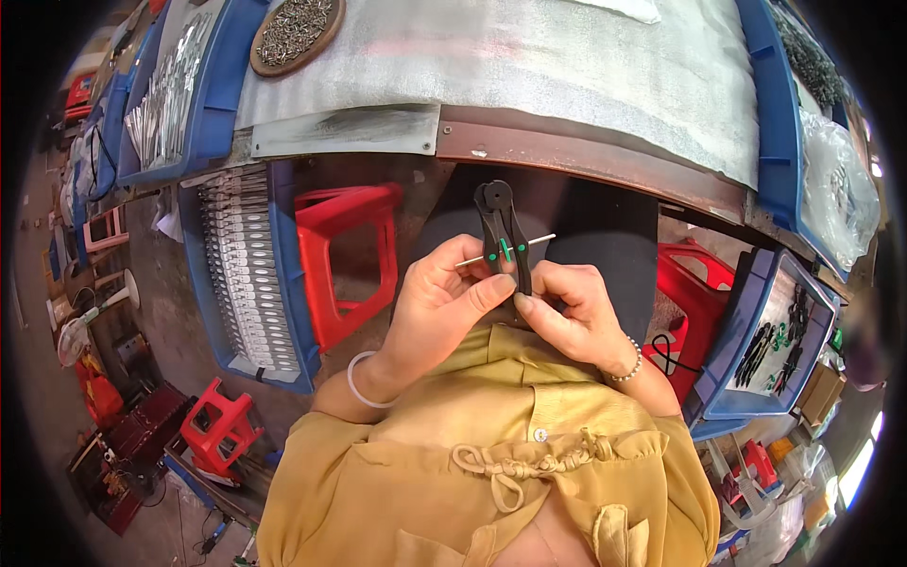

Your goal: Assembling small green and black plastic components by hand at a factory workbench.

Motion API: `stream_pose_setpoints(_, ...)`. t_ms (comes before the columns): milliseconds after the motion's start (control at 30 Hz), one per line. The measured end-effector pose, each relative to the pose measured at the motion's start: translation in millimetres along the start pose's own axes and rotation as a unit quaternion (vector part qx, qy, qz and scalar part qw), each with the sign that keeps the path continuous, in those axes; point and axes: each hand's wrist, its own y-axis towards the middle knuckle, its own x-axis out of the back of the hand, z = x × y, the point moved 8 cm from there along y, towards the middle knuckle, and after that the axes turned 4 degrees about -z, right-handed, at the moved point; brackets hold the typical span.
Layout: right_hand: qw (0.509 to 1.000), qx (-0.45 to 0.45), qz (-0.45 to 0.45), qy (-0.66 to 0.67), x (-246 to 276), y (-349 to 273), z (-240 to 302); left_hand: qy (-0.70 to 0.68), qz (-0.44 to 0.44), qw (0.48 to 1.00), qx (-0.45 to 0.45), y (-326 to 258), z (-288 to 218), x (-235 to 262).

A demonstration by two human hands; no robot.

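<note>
Overhead — foam-covered workbench (529, 66), blue bins (219, 104)

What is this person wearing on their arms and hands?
Both hands are bare, no gloves. The left hand has a plain white bangle at the wrist; the right hand has a bracelet of small pale beads. Mustard-yellow sleeves end above the wrists.
</note>
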Motion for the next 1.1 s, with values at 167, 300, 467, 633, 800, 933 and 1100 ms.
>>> stream_pose_setpoints(167, 0.999, 0.021, 0.032, -0.012, -0.6, -2.5, 5.5, 0.031, 0.001, 0.999, 0.034, -8.3, -13.0, -8.3)
stream_pose_setpoints(300, 0.999, 0.018, 0.026, 0.005, -3.8, -1.5, 8.8, 0.045, -0.002, 0.999, 0.027, -8.5, -13.0, -6.1)
stream_pose_setpoints(467, 0.999, -0.003, -0.001, 0.052, -4.1, -4.0, 0.4, 0.019, -0.003, 1.000, 0.000, -5.4, -8.6, -6.9)
stream_pose_setpoints(633, 0.999, 0.006, 0.017, 0.028, -6.2, -4.3, 4.0, 0.065, 0.001, 0.998, 0.011, -8.2, -12.4, -2.4)
stream_pose_setpoints(800, 0.999, 0.011, 0.029, 0.031, -4.1, -7.2, 6.9, 0.135, 0.012, 0.991, 0.004, -10.7, -24.7, -6.5)
stream_pose_setpoints(933, 0.999, 0.026, 0.045, 0.007, 1.5, -9.8, 11.0, 0.178, 0.037, 0.983, 0.019, -14.7, -32.6, -1.3)
stream_pose_setpoints(1100, 0.994, -0.018, 0.106, -0.016, 6.3, -12.4, 13.1, 0.168, 0.064, 0.978, 0.105, -23.8, -33.6, 8.9)
